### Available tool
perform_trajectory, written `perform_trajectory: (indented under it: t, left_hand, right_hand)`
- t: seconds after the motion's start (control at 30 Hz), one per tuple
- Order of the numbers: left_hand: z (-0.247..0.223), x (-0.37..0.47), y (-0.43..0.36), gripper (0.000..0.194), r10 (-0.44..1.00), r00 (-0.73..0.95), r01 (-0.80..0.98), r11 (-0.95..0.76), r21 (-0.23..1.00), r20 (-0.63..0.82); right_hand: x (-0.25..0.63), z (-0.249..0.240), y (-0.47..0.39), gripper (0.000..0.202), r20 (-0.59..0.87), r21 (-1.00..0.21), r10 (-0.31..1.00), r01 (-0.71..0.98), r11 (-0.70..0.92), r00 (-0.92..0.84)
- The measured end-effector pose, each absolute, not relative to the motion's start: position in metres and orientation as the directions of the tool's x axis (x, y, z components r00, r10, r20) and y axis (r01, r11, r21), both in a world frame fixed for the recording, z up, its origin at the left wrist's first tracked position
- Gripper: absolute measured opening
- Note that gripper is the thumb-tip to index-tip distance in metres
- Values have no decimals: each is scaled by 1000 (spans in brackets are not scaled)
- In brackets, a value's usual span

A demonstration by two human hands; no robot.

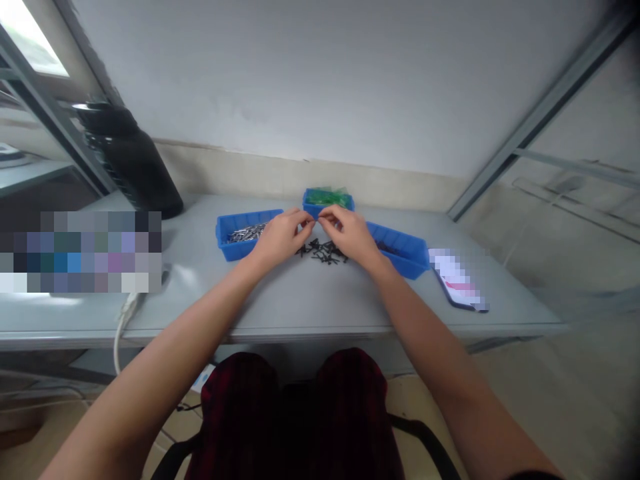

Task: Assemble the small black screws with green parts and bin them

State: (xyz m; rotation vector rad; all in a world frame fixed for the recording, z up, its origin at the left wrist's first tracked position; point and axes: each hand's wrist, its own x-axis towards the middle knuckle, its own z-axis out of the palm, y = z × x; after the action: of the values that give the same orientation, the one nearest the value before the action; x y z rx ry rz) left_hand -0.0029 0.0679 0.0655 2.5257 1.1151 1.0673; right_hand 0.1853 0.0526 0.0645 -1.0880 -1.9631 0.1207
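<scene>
Forearms (200,327) are angled in from lower corners. At frame centre, left hand (284,235) and right hand (353,233) seem pinched on a tiny part (316,221) (too small to identify). Black pieces (325,252) are piled just below, blue bins (240,252) set around, presumably for short reach.

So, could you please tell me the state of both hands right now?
Left hand: fingertips closed in a pinch; anything held is too small to tell.
Right hand: also pinched closed, beside the left; what it holds, if anything, cannot be told.
</scene>
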Motion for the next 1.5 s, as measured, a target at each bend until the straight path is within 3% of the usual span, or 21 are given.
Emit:
perform_trajectory:
  t: [1.5]
  left_hand:
    - [63,-4,70,25,678,476,569,-723,392,559]
  right_hand:
    - [185,65,52,17,614,-470,752,655,592,-239]
